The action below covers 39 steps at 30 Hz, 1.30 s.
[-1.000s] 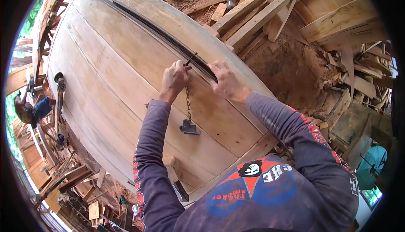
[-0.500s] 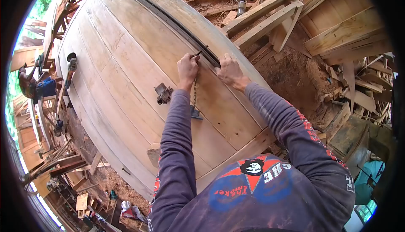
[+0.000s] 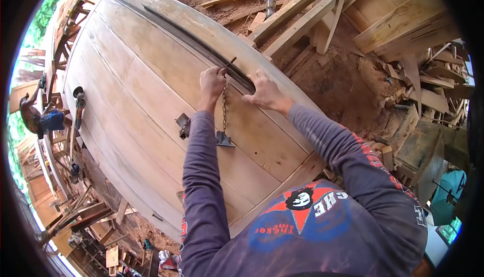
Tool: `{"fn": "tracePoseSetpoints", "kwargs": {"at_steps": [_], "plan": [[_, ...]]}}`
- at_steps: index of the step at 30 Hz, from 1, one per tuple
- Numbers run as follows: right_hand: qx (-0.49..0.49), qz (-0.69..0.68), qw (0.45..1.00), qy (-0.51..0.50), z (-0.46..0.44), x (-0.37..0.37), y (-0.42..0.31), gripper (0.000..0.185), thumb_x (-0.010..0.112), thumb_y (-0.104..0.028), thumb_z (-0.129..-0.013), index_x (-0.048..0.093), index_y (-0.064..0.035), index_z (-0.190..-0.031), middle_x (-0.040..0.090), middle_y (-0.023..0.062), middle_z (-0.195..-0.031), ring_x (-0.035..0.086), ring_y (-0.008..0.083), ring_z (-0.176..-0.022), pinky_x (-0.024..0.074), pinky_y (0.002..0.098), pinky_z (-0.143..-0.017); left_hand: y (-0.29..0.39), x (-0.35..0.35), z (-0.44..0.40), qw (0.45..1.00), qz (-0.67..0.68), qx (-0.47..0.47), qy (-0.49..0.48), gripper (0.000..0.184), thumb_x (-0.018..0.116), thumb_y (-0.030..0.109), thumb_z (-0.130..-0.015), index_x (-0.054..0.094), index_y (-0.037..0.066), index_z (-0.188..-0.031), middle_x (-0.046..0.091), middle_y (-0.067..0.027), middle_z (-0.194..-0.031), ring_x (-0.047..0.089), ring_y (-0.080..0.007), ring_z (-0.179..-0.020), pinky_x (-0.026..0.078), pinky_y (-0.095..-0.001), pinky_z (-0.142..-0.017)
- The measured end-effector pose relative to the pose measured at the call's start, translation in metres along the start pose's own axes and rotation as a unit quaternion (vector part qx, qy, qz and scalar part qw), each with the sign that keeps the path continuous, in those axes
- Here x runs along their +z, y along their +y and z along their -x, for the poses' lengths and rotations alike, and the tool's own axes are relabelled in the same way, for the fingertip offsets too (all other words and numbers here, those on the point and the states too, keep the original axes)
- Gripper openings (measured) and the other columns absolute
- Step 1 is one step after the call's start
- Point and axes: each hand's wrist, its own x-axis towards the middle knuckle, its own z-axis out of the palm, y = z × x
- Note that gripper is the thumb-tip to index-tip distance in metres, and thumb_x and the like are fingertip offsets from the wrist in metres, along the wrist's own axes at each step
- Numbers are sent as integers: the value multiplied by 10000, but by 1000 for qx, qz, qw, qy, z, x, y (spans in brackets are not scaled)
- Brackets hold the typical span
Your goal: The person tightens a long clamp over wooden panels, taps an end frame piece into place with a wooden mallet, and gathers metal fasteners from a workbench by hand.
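Note:
A long dark bar [image 3: 186, 39] lies along a seam of the planked wooden hull [image 3: 146, 85]. My right hand [image 3: 268, 93] is closed over the bar's near end, thumb on one side and fingers on the other. Beside the bar, my left hand [image 3: 212, 88] is closed with its fingertips pinched, and a chain [image 3: 224, 108] hangs down from it. What else the fingers hold is hidden. A short dark pin [image 3: 232, 61] sticks up just beyond that hand. At the chain's lower end a metal bracket [image 3: 225, 139] rests on the planks. Another rusty metal fitting [image 3: 183, 126] lies left of my forearm.
An angle grinder [image 3: 79, 101] rests on the hull's far left side. Beyond it is another person [image 3: 40, 113]. Wooden frames [image 3: 302, 22] stand on sawdust-covered ground at the right, with scrap timber [image 3: 436, 93] piled further out.
The view has shifted, so the hull sits further left. My left hand has drawn slightly back from the pin, which shows more. The right thumb has spread further from its fingers.

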Motion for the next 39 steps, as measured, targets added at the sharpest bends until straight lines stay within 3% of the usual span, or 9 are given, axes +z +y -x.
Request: {"fn": "tracePoseSetpoints", "kwargs": {"at_steps": [6,11,13,15,21,23,27,34,39], "plan": [[16,-9,997,-77,-2,-13,-2,765,765,-333,-732,513,37,-1352,532,241,-1241,517,396,-1207,434,450,-1051,3,-10,-6,990,96,-90,-45,179,691,183,-901,765,21,-916,674,-142,-658,614,-152,-598,494,-336,-597],[-111,62,990,62,96,4,-28,737,710,-207,-788,410,16,-1423,510,269,-1303,478,429,-1252,425,456,-1048,17,-21,61,994,-46,-98,-36,342,728,228,-878,696,-36,-1094,712,-153,-850,678,-200,-795,527,-329,-719],[-183,47,977,96,132,29,-35,728,703,-169,-813,381,31,-1435,489,274,-1317,455,437,-1271,425,451,-1049,18,-33,105,984,119,-74,109,456,731,258,-881,627,-70,-1180,706,-184,-990,684,-235,-930,530,-328,-802],[-164,-86,976,-113,171,73,-32,717,695,-147,-838,360,14,-1451,490,264,-1296,454,438,-1260,439,472,-1023,29,-42,186,964,194,-148,107,339,664,149,-892,621,-50,-1163,676,-206,-1019,670,-344,-896,523,-425,-779],[-55,-175,983,-1,150,108,-97,690,675,-157,-838,380,-24,-1448,545,273,-1248,543,457,-1164,471,467,-989,19,2,307,957,163,-177,162,543,593,22,-897,441,-48,-1413,596,-174,-1301,604,-296,-1156,497,-375,-955],[-55,-152,986,41,129,119,-89,615,675,-192,-840,488,-11,-1398,620,263,-1193,605,413,-1112,475,426,-993,4,16,301,815,513,-191,191,620,578,0,-887,363,-60,-1465,582,-162,-1314,599,-275,-1163,502,-363,-943],[50,-271,958,-78,125,80,-75,355,677,-146,-892,657,11,-1210,707,89,-894,657,148,-746,537,282,-647,14,-10,287,808,527,-237,115,580,642,75,-920,423,-45,-1443,623,-119,-1233,617,-168,-1079,497,-278,-886],[105,-517,835,-157,99,-46,-48,371,650,-174,-966,612,-14,-1298,660,-4,-879,566,69,-649,475,212,-589,97,-16,210,756,644,-94,70,516,721,108,-899,547,29,-1379,637,-40,-1205,621,-133,-1029,489,-247,-871],[136,-624,762,-111,37,-101,-16,139,596,-178,-987,627,-45,-1015,602,18,-757,543,108,-587,471,248,-556,124,-20,124,890,437,-17,128,541,734,49,-814,583,19,-1334,637,-113,-1213,606,-240,-1111,483,-322,-951]]}}
